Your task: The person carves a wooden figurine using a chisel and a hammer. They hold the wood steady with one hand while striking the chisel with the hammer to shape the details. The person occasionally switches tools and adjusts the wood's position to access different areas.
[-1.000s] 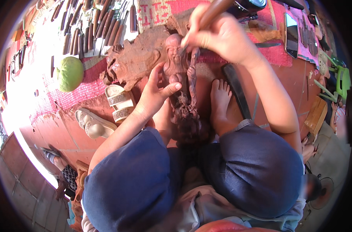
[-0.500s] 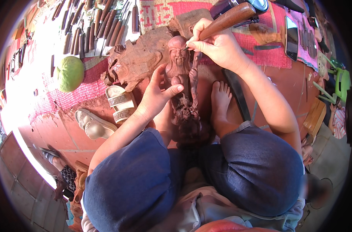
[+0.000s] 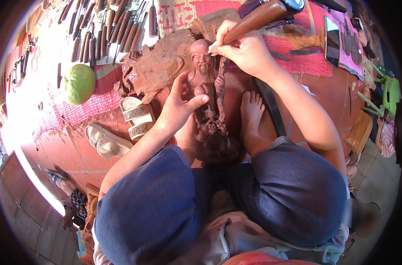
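A dark reddish-brown wooden figurine (image 3: 204, 73) of a bearded old man with a staff stands between my legs, leaning on a rough wood slab. My left hand (image 3: 179, 100) grips its side, thumb across the front by the round object it carries and fingers behind. In my right hand (image 3: 251, 55) is a carving chisel (image 3: 259, 20) with a thick wooden handle, pinched low near its blade. The blade's tip is at the figurine's face, beside the eye; whether it cuts in there is too small to tell.
Behind the figurine lies the wood slab (image 3: 159, 66). Many wood-handled carving tools (image 3: 121, 31) are spread at far left, near a green round fruit (image 3: 79, 84). Sandals (image 3: 137, 115) sit left of me. A phone (image 3: 332, 42) lies on the red mat; a green chair (image 3: 390, 95) stands at right.
My right hand and the chisel have shifted slightly left, the tip staying at the face. The figurine has moved a little up and left. My left hand keeps its grip.
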`<state>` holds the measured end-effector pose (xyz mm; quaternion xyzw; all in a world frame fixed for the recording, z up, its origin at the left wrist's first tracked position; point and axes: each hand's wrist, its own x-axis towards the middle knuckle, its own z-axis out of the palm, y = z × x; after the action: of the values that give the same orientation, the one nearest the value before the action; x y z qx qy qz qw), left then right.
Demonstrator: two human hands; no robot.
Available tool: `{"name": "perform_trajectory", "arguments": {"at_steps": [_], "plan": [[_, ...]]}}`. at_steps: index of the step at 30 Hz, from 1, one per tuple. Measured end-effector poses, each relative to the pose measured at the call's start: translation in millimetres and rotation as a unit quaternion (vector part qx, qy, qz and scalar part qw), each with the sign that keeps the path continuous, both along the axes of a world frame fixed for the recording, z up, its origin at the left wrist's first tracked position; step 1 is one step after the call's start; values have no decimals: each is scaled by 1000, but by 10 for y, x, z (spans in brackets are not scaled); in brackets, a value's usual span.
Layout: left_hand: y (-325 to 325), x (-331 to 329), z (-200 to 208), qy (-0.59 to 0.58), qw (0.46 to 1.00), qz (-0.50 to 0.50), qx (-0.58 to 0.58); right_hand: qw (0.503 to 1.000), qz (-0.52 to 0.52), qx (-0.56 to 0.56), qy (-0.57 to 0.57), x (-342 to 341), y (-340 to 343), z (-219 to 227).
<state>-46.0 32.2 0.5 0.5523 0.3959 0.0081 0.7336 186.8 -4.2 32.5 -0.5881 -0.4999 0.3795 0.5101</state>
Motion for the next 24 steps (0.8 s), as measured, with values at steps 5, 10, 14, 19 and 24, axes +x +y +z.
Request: {"name": "perform_trajectory", "arguments": {"at_steps": [5, 10, 14, 19, 24], "plan": [[14, -61, -138, -3, 999, -19, 45, 995, 51, -22, -88, 31, 132, 110], [17, -31, -15, -5, 1000, -8, 4, 998, 41, -11, -48, 32, 48, 113], [3, -35, -1, -14, 1000, 2, -8, 994, 18, 18, -105, -54, 56, 122], [12, -20, -29, -8, 1000, 1, -13, 992, 53, -73, -87, -7, 116, 155], [3, -8, -21, -25, 1000, 13, -10, 989, 59, -57, -120, 7, 148, 217]]}}
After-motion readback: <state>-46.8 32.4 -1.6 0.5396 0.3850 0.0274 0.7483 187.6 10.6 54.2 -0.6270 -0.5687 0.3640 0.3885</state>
